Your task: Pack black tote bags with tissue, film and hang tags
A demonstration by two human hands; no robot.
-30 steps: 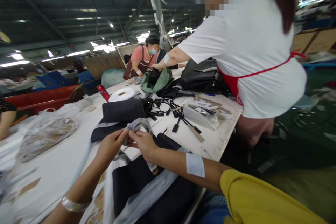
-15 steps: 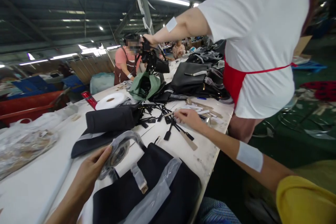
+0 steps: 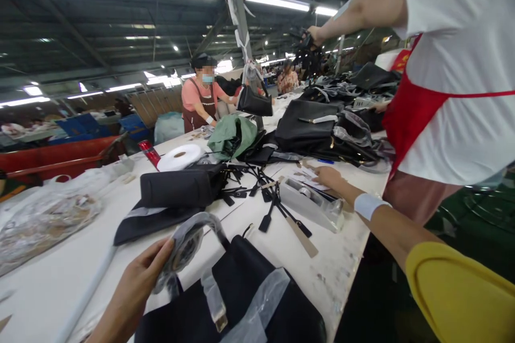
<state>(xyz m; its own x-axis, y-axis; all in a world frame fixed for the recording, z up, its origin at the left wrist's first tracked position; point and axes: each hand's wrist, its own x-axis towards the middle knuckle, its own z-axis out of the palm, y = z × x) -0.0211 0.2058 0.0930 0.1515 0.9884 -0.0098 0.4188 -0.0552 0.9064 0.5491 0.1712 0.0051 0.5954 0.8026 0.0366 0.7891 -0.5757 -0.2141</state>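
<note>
My left hand (image 3: 148, 268) is closed around the plastic-wrapped handle (image 3: 187, 244) of a black handbag (image 3: 237, 289), its thumb on top. The bag lies at the table's front, with clear wrap over its strap and buckle. My right hand (image 3: 330, 178) reaches far forward, fingers together at some white paper slips (image 3: 306, 176); its fingertips are partly hidden, and what they hold I cannot make out. Just this side of it stands a clear tape dispenser (image 3: 311, 202). Black straps with tags (image 3: 265, 220) and a beige strip (image 3: 303, 238) lie left of the dispenser.
Another black bag (image 3: 173, 190) and a white roll (image 3: 181, 156) sit at the left. Green cloth (image 3: 231, 136) and a pile of black bags (image 3: 306, 123) lie farther back. A co-worker in a red apron (image 3: 414, 107) stands close on the right; another person works across the table.
My right hand has moved right and forward, from the straps to the paper slips, uncovering the tape dispenser. The near co-worker's raised arm has swung right. My left hand still holds the handle.
</note>
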